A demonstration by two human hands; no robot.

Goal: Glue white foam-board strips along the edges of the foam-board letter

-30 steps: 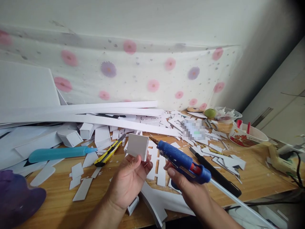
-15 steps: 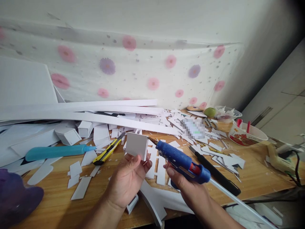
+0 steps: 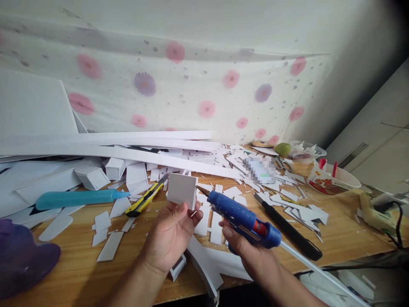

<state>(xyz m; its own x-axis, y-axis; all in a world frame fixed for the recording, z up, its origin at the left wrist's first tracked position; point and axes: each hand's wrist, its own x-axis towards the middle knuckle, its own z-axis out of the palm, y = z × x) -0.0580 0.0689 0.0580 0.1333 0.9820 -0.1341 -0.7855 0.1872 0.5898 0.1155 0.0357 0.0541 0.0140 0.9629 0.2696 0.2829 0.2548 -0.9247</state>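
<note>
Between the thumb and fingers of my left hand (image 3: 172, 232) is a small white foam board box (image 3: 182, 189), held upright with a flat face toward me. My right hand (image 3: 252, 247) is wrapped round a blue hot glue gun (image 3: 239, 215). A long translucent glue stick (image 3: 316, 268) sticks out of its back end. The gun's nozzle (image 3: 202, 190) is at the right edge of the box; whether it touches, I cannot tell. Cut white foam board pieces (image 3: 216, 228) lie on the table behind and below my hands.
A yellow utility knife (image 3: 145, 199) and a teal bottle (image 3: 76, 199) lie left. A black-handled cutter (image 3: 289, 228) is on the right, before a paper bowl (image 3: 334, 177). Long white strips (image 3: 143, 157) stretch across the back. A purple object (image 3: 25, 260) sits at front left.
The box has turned slightly, and the nozzle has shifted a little along its right edge. Both hands keep their hold. The whole view has moved slightly.
</note>
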